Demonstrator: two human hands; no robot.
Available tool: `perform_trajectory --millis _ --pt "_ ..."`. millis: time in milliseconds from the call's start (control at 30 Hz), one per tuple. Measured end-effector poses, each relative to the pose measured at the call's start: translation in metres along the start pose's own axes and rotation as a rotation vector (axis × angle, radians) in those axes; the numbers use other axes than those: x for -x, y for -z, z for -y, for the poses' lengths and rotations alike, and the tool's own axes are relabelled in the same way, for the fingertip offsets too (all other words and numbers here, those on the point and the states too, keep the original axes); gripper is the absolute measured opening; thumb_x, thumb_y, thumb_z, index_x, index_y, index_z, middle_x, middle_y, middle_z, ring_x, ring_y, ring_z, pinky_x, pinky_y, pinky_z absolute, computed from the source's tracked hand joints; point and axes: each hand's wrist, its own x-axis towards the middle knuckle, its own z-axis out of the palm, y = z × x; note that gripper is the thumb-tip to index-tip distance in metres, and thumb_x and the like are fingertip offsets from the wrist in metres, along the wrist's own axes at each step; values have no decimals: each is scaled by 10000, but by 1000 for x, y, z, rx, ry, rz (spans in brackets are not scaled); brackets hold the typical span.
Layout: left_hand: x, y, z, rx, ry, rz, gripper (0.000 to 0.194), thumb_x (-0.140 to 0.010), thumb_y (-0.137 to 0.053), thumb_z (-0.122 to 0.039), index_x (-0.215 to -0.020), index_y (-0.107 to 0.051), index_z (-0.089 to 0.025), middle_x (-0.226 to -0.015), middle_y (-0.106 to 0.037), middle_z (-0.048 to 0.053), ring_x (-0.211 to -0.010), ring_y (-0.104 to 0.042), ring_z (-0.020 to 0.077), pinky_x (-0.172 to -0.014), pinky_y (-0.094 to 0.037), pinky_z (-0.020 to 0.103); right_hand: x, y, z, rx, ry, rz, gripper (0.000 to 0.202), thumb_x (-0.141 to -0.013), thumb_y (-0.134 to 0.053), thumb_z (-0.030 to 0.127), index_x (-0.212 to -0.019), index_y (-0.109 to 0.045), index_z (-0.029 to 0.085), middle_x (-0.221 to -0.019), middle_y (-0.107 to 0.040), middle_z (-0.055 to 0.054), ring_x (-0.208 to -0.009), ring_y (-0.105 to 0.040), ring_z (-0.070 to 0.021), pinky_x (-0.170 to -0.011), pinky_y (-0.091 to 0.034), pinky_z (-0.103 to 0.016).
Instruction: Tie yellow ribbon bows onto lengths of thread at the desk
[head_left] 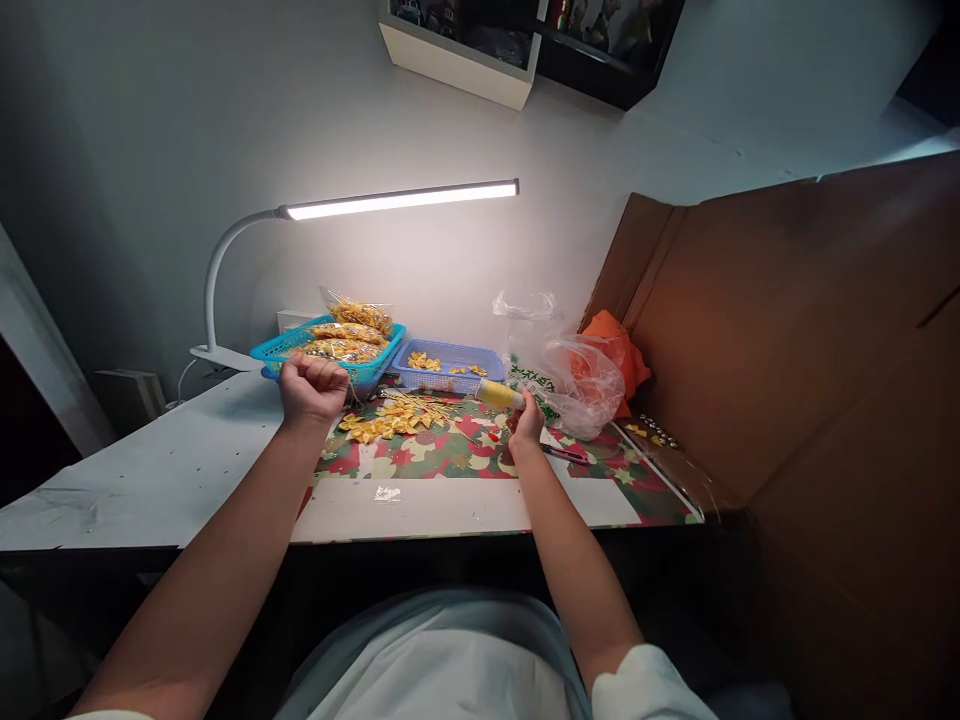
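My left hand is closed in a fist in front of the turquoise basket; what its fingers hold, if anything, is too small to make out. My right hand grips a spool of yellow thread by one end, with the other end pointing left. Left of the spool, a loose pile of yellow ribbon bows lies on the patterned tabletop cover. Thin yellow strands spread out behind the pile.
Filled clear bags sit in the turquoise basket. Beside it a blue-purple basket holds a few yellow pieces. A lit lamp arches above. Plastic bags and a cardboard wall stand right; a pink-and-black cutter lies nearby.
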Motion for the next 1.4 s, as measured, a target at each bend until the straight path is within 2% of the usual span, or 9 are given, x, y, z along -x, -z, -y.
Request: perform_trajectory --millis 133,267,333,500,667,833,1233,1300,1400 --pt "-7 3 4 -94 -183 -108 427 -1021 -310 -213 -597 -279 -168 -510 -446 -48 -469 -439 54 -531 -368 158 1 0 1 -4 15 22 389 -763 -629 497 -674 -353 237 -469 -297 98 -393 -245 -75 -354 -229 -220" --pt "6 -5 25 -278 -212 45 225 -949 -521 -214 -733 -568 -173 -979 -698 21 -985 -623 103 -754 -451 159 7 -4 2 2 8 158 364 -743 -647 467 -678 -376 233 -461 -273 108 -396 -234 -70 -375 -238 -210" --pt "21 -12 40 -388 -79 217 49 -850 -670 -216 -826 -675 -174 -1119 -695 57 -1103 -603 162 -805 -463 186 12 -6 2 11 -5 243 346 -720 -667 440 -678 -397 227 -456 -264 114 -396 -228 -64 -386 -250 -203" --pt "60 -22 70 -572 398 642 516 -564 -902 -230 -1048 -729 -194 -1152 -700 112 -963 -676 264 -744 -515 288 20 -8 3 31 -35 366 322 -705 -686 439 -729 -450 221 -467 -291 119 -405 -261 -62 -406 -276 -189" --pt "66 -15 81 -585 621 796 301 -648 -866 -323 -808 -680 -151 -640 -589 -1 -505 -488 87 -479 -376 198 21 -8 3 46 -61 412 330 -699 -694 454 -743 -470 215 -472 -326 114 -408 -257 -61 -404 -264 -191" --pt "43 -9 75 -462 577 656 494 -784 -718 -386 -516 -351 -190 -465 -259 -81 -385 -216 46 -383 -187 194 20 -8 3 54 -59 380 307 -717 -685 440 -736 -480 212 -453 -295 118 -402 -235 -61 -400 -272 -193" --pt "-9 16 12 -191 -22 10 335 -925 -288 -173 -640 -115 -201 -430 -127 -83 -367 -118 82 -416 -190 217 3 -3 3 13 -17 -29 289 -825 -598 381 -682 -406 218 -484 -331 93 -397 -264 -66 -355 -244 -194" --pt "-17 22 9 -215 -166 -104 285 -927 -249 -183 -663 -143 -205 -458 -172 -85 -375 -150 84 -432 -208 213 1 -2 4 -8 -19 -52 293 -841 -577 388 -686 -392 221 -481 -312 95 -401 -261 -69 -358 -248 -193" --pt "-21 24 11 -297 -401 -175 179 -923 -319 -269 -756 -300 -209 -688 -507 -45 -592 -486 79 -571 -365 190 1 -1 4 -25 -24 -31 302 -842 -572 389 -684 -376 223 -472 -286 101 -402 -243 -69 -363 -241 -191"
